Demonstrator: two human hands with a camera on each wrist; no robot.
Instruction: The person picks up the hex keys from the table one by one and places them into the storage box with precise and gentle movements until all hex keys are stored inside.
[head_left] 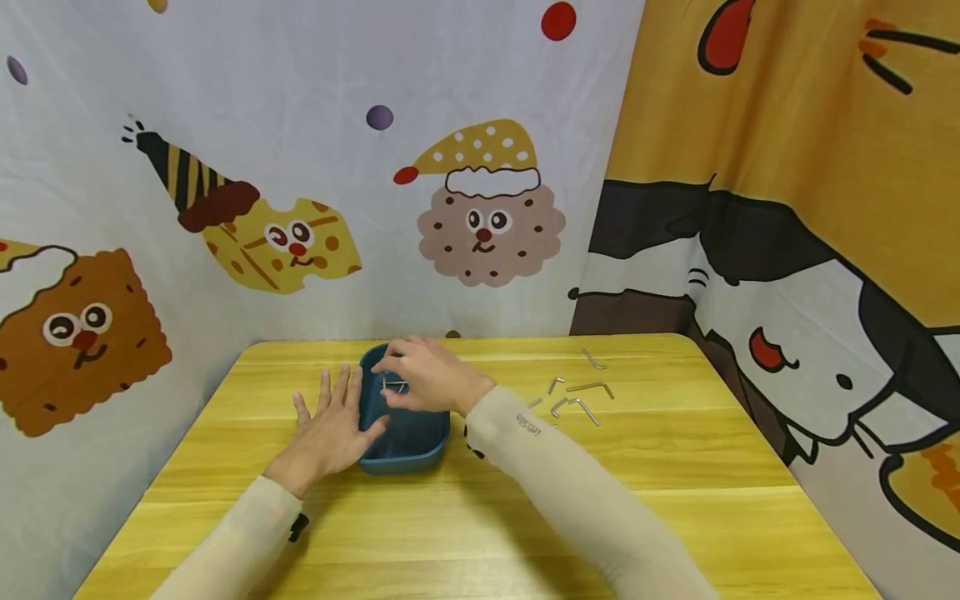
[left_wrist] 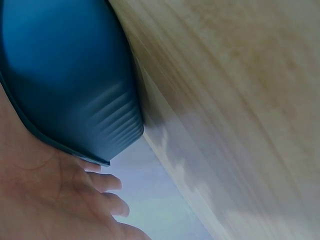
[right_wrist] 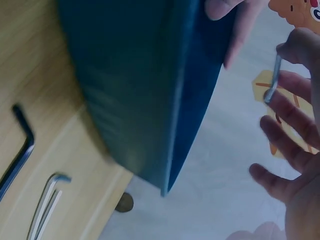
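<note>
A blue plastic bin [head_left: 408, 442] stands on the table. My left hand [head_left: 330, 429] lies against its left side with fingers spread, the thumb reaching over the rim; in the left wrist view the palm [left_wrist: 45, 195] touches the bin's wall [left_wrist: 70, 70]. Over the bin, my right hand [head_left: 431, 379] pinches a small silver hex key [right_wrist: 274, 80] between thumb and fingers, its other fingers spread apart. Slim metal pieces [head_left: 395, 385] show beside those fingers in the head view; I cannot tell whether any lie in the bin.
Several L-shaped hex keys [head_left: 591, 387] lie scattered on the wooden table [head_left: 675, 467] to the right of the bin. In the right wrist view a dark hex key [right_wrist: 22, 150] lies near silver ones [right_wrist: 47, 202]. A printed curtain [head_left: 315, 83] hangs behind the table.
</note>
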